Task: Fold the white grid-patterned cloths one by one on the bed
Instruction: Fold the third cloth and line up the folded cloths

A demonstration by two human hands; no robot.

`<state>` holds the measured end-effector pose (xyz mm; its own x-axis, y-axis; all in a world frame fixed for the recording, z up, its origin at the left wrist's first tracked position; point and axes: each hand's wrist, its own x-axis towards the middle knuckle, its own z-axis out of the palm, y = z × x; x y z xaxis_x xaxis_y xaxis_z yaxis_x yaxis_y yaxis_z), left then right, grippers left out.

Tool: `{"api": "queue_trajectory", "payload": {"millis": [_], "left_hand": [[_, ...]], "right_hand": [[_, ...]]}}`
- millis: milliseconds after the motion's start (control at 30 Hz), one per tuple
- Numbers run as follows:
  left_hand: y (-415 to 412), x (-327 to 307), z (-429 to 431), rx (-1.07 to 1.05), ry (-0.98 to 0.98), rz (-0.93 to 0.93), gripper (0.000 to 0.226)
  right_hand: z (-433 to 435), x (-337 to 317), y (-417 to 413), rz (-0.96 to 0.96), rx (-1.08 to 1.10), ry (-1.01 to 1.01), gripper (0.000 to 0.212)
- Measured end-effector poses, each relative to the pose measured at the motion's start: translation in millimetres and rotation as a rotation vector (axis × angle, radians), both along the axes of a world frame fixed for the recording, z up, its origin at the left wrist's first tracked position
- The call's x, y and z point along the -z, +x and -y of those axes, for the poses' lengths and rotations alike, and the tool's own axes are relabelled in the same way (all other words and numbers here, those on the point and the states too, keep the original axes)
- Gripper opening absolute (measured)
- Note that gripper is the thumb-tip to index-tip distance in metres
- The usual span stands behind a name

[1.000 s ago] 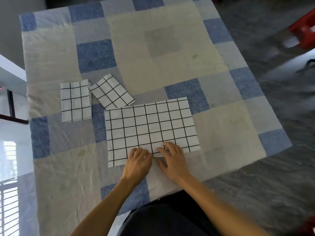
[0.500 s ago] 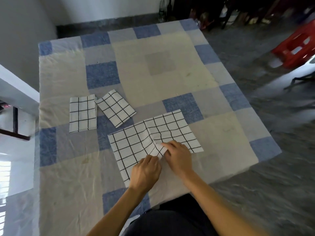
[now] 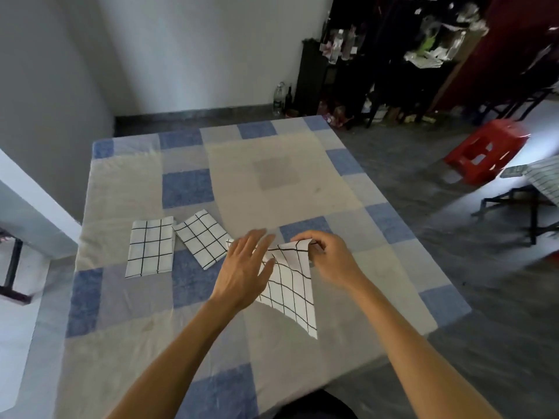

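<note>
**A:** In the head view, where is the cloth sitting?

**B:** The white grid-patterned cloth (image 3: 290,285) is hanging partly lifted over the middle of the patchwork bed (image 3: 272,176), with its lower corner pointing toward the near edge.

**A:** And the hands?

**B:** The right hand (image 3: 329,261) is pinching the cloth's raised top edge with thumb and curled fingers. The left hand (image 3: 245,270) is spreading straight fingers over the cloth's left part and gripping nothing. It's blurred, so I cannot tell whether it is touching.

**A:** Anything else?

**B:** A straight folded cloth (image 3: 150,247) and a tilted folded cloth (image 3: 201,238) are lying just beside each other on the left. A red stool (image 3: 484,149) is standing on the floor, well apart.
</note>
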<state>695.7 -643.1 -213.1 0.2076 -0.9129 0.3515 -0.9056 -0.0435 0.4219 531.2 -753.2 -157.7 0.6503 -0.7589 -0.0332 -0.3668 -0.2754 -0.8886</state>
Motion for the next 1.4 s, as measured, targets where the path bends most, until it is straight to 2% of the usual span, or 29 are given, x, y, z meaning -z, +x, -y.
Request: {"api": "queue_trajectory", "payload": {"millis": [100, 200, 300, 400, 467, 567, 633, 833, 933, 1100, 1300, 1400], "left_hand": [[-2, -9, 7, 0.009, -0.101, 0.014, 0.029], [-5, -17, 11, -0.035, -0.22, -0.067, 0.021], [-5, -25, 12, -0.009, -0.212, -0.108, 0.015], [-1, -29, 11, 0.01, -0.204, -0.057, 0.018], [0, -30, 12, 0.036, -0.199, 0.022, 0.023], [-2, -32, 14, 0.076, -0.213, 0.113, 0.027], [-4, -35, 14, 0.086, -0.212, 0.141, 0.028], [15, -45, -3, 0.016, -0.115, 0.121, 0.039], [31, -45, -15, -0.026, -0.103, 0.079, 0.041], [46, -41, -25, -0.098, -0.105, -0.105, 0.034], [51, -48, -27, -0.067, -0.239, -0.122, 0.016], [50, -46, -26, -0.073, -0.219, -0.148, 0.015]], "right_hand": [[4, -13, -7, 0.038, -0.005, -0.012, 0.026], [7, -18, -15, 0.095, 0.046, 0.017, 0.028], [8, -16, -23, 0.131, 0.115, 0.026, 0.026], [4, -18, -29, 0.168, 0.184, -0.023, 0.033], [2, -21, -27, 0.085, 0.123, -0.235, 0.027], [3, -14, -14, -0.152, -0.055, -0.717, 0.024], [2, -10, -4, -0.207, -0.094, -0.838, 0.017], [5, -8, 7, -0.1, -0.092, -0.701, 0.023], [11, -7, 6, -0.07, -0.067, -0.622, 0.018], [13, -13, 10, -0.058, -0.053, -0.636, 0.013], [14, -18, 6, -0.074, 0.023, -0.563, 0.012], [13, -18, 4, -0.107, 0.028, -0.499, 0.013]]}}
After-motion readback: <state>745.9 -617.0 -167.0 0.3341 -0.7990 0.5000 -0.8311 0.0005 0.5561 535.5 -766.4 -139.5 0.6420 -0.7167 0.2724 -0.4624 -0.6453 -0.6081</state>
